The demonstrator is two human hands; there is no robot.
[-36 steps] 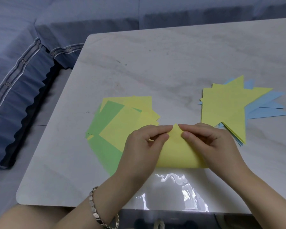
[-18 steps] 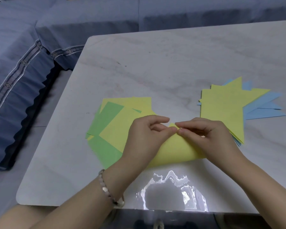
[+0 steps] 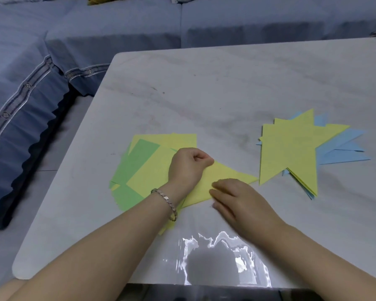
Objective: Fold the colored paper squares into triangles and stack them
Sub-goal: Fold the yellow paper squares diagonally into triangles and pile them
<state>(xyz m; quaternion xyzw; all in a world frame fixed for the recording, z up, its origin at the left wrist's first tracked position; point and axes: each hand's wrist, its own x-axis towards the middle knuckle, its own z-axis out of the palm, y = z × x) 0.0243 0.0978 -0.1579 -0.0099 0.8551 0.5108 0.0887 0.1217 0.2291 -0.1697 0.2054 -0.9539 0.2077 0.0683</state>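
Note:
A yellow paper sheet (image 3: pixel 226 177) lies folded into a triangle on the table in front of me. My left hand (image 3: pixel 188 166) is curled into a fist and presses on its top corner. My right hand (image 3: pixel 237 198) lies flat, fingers together, on its lower edge. Under my left hand spreads a loose pile of unfolded yellow and green squares (image 3: pixel 143 168). To the right sits a stack of folded triangles (image 3: pixel 291 148), yellow ones on top of blue ones.
The white marble table (image 3: pixel 204 94) has a rounded near-left corner and a glossy reflection at its near edge. A blue sofa (image 3: pixel 52 51) runs along the far and left sides. A bracelet (image 3: pixel 167 200) circles my left wrist.
Both hands pinched the yellow sheet's corners together at the top; now the sheet lies flat as a triangle, my left fist presses its corner and my right hand has slid down onto the fold.

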